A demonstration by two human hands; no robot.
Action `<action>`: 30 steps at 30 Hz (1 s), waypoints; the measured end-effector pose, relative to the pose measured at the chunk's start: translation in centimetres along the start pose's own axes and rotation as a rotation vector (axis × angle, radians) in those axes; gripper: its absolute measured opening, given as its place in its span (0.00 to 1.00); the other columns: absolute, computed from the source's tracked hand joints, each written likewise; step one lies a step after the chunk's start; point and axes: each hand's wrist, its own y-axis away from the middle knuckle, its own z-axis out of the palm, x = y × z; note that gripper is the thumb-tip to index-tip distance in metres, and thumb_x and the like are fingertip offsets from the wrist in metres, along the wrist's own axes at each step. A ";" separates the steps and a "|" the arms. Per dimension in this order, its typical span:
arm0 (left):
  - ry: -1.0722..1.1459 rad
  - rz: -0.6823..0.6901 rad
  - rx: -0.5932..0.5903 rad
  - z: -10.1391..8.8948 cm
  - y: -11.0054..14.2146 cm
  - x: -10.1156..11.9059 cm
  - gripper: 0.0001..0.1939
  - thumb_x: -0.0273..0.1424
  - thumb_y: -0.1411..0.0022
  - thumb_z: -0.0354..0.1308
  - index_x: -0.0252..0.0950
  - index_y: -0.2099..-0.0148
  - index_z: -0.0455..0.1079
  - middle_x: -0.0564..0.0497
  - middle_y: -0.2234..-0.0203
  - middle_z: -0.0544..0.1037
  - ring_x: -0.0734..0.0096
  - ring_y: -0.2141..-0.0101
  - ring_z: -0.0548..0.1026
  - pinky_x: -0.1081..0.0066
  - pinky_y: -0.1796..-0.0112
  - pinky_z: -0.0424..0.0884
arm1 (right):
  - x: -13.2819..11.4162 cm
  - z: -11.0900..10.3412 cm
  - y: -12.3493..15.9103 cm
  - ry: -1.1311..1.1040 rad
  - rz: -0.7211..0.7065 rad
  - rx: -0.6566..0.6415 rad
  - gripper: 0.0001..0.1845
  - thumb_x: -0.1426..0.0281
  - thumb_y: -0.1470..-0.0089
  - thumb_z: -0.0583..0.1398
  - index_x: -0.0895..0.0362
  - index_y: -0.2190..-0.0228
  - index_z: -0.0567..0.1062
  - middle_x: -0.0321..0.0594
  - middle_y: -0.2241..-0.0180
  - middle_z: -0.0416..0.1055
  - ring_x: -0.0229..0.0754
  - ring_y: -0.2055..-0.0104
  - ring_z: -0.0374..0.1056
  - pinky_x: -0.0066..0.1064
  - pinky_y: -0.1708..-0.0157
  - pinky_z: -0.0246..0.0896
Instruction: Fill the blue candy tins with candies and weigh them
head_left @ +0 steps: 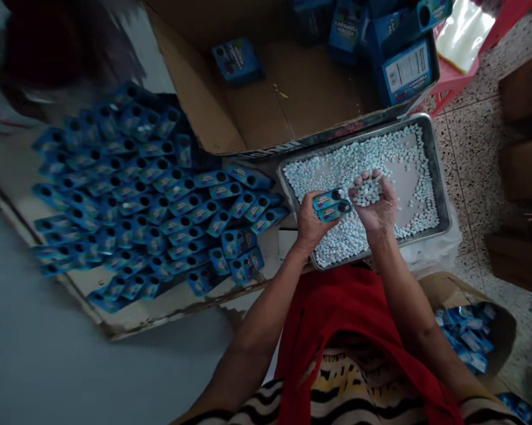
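Observation:
Two small blue candy boxes (331,205) sit side by side in my left hand (312,227), its fingers wrapped round them. Dark round holes show in their ends, which face my other hand. Palm up and cupped, my right hand (379,206) holds a heap of small pale candies (367,192) close to those holes. Under both hands lies a metal tray (443,200) with many loose pale blue and white candies (343,242) spread over it. Whether the boxes contain candies is hard to make out.
Left of the tray, many blue boxes with round holes (133,206) stand packed on a table (168,302). Beyond it is a cardboard carton (266,112) holding larger blue boxes (237,59). At lower right, a brown container (505,330) holds blue packs. A red stool (456,88) stands upper right.

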 end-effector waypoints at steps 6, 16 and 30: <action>0.010 -0.033 0.037 0.7 0.0 0.5 0.41 0.34 0.54 0.83 0.43 0.40 0.69 0.48 0.48 0.81 0.55 0.50 0.83 0.59 0.48 0.80 | 1.0 1.6 0.8 0.375 -0.116 -0.102 0.19 0.48 0.45 0.71 0.49 0.69 0.79 0.39 0.64 0.78 0.46 0.60 0.75 0.40 0.51 0.77; 0.009 -0.026 -0.168 -0.8 0.6 1.1 0.43 0.33 0.59 0.85 0.43 0.42 0.71 0.52 0.53 0.81 0.56 0.55 0.83 0.61 0.53 0.78 | 2.6 0.1 1.6 0.694 -0.221 -0.123 0.27 0.39 0.33 0.61 0.48 0.63 0.85 0.39 0.64 0.77 0.47 0.58 0.73 0.39 0.45 0.74; 0.236 0.140 -0.068 -1.2 -1.8 -1.8 0.51 0.58 0.52 0.84 0.43 0.34 0.69 0.42 0.39 0.80 0.50 0.38 0.82 0.52 0.38 0.81 | -0.3 -10.0 1.5 1.403 -0.434 0.151 0.25 0.45 0.31 0.60 0.51 0.48 0.81 0.52 0.34 0.75 0.57 0.29 0.68 0.60 0.27 0.61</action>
